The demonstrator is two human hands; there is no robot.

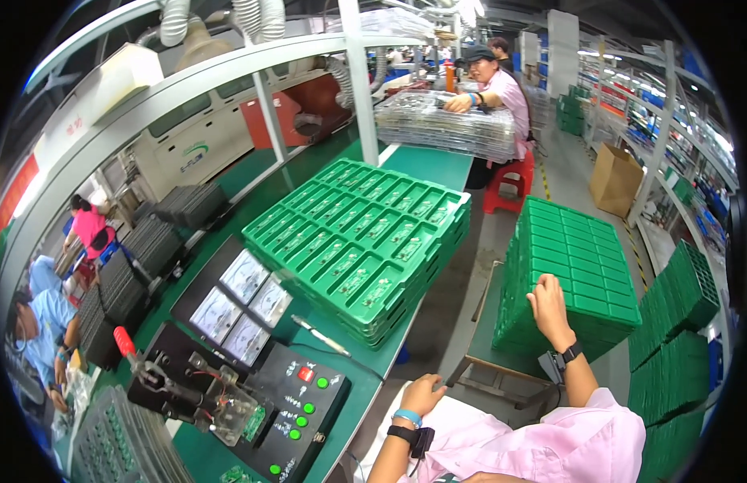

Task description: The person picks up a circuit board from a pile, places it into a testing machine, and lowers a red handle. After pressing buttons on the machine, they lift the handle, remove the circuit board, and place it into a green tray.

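My right hand (548, 302) is at the near left corner of a stack of green plastic trays (583, 253), fingers bent over the top tray's edge. My left hand (426, 396) is above my lap, near the bench edge, holding nothing, with its fingers partly spread. On the bench stands another stack of green compartment trays (373, 278); small circuit boards (379, 291) lie in the top tray's pockets. To its left is a black test fixture with a red-handled toggle clamp (125, 342) and a control box (297, 414) with green buttons. A circuit board (254, 423) sits at the fixture.
Four-panel meter display (243, 306) stands behind the fixture; a pen-like tool (321, 336) lies beside it. More green trays (670, 362) are stacked at right. Another person (502, 88) sits ahead by clear trays (446, 125). A cardboard box (615, 179) stands by the aisle.
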